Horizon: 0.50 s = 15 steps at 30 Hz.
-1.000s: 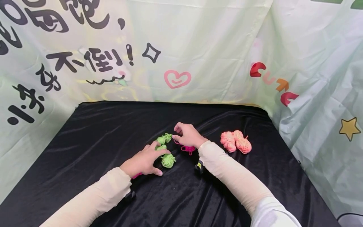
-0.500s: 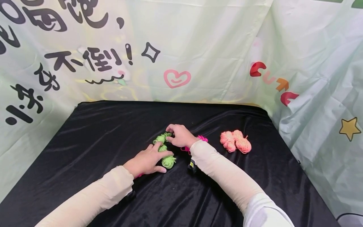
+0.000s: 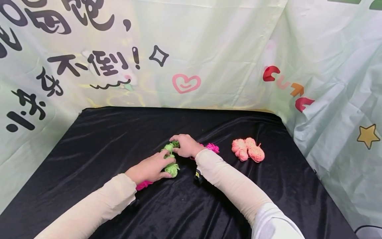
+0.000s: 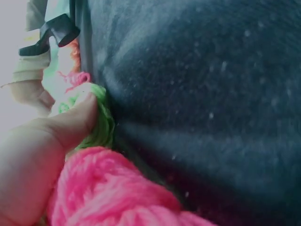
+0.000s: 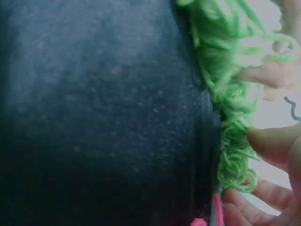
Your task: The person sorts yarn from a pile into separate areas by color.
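Observation:
A light-green skein of yarn (image 3: 171, 170) lies lengthwise on the black cloth, bunched into several lumps. My left hand (image 3: 150, 167) grips its near part, with fingers over the top and the thumb (image 4: 84, 110) pressed on the side. At the far end, my right hand (image 3: 188, 146) pinches the looped strands; the right wrist view shows its thumb (image 5: 270, 141) against the green yarn (image 5: 233, 101). Magenta yarn (image 3: 144, 185) sits under my left wrist and looms large in the left wrist view. Another magenta bundle (image 3: 213, 148) shows behind my right wrist, partly hidden.
Coral-pink yarn (image 3: 248, 150), bunched together, rests to the right of my right hand. Black velvety cloth (image 3: 128, 129) with soft creases covers the table. Printed pale-green fabric (image 3: 226, 56) hangs along the back and both sides.
My right hand has moved left and toward me onto the green yarn's far end. My left fingers have drawn in around the near part, which has shifted slightly left.

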Motion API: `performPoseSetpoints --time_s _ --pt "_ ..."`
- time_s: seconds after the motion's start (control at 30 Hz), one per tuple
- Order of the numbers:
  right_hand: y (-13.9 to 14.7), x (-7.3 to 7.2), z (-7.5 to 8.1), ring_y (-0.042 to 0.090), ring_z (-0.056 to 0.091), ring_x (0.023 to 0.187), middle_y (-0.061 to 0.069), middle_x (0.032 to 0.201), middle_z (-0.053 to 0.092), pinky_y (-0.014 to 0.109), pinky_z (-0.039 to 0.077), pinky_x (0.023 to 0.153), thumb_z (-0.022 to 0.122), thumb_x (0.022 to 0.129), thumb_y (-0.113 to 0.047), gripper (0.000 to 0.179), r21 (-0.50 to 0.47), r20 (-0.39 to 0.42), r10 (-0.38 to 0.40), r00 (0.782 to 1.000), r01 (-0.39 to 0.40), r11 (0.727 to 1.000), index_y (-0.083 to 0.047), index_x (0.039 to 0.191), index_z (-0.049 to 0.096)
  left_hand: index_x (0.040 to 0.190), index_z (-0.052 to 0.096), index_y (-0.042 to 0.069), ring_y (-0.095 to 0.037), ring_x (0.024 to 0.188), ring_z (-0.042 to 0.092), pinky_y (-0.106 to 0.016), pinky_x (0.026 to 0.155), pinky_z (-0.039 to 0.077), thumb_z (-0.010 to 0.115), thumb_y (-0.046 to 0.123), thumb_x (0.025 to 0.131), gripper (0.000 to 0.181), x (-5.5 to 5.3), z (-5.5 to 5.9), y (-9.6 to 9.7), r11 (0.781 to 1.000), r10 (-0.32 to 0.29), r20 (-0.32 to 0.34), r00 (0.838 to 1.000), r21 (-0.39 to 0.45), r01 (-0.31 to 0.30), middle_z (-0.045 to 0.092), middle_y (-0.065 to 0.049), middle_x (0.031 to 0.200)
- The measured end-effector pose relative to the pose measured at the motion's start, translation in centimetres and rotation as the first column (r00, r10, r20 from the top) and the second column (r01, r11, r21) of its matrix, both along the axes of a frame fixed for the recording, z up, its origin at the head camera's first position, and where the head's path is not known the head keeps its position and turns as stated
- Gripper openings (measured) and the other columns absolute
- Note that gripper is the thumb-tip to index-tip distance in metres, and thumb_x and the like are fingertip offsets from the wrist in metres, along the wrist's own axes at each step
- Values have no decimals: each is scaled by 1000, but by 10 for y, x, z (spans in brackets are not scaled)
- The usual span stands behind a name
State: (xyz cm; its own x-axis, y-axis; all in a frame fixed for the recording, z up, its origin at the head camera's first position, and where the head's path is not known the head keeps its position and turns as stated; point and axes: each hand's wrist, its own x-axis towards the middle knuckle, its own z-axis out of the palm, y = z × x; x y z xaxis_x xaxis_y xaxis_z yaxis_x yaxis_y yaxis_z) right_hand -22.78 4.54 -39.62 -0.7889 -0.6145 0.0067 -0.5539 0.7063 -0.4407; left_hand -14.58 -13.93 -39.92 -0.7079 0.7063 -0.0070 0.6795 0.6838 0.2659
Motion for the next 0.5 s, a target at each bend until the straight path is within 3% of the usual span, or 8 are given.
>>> performPoseSetpoints --time_s 0.27,0.5 --pt "-4 3 -1 26 57 113 9 121 63 36 45 94 71 88 -16 39 55 -3 26 1000 -25 998 -11 126 63 123 54 12 -34 100 59 -45 87 48 76 29 85 47 -3 -2 -3 1000 -12 57 998 11 11 43 -22 127" --pt "-6 3 -4 23 59 104 6 110 64 33 46 89 73 87 -23 30 83 -50 29 998 -25 996 -11 113 64 121 56 13 -24 81 58 -39 76 50 76 27 85 44 -2 1 -7 1000 0 69 998 21 -1 44 -16 117"
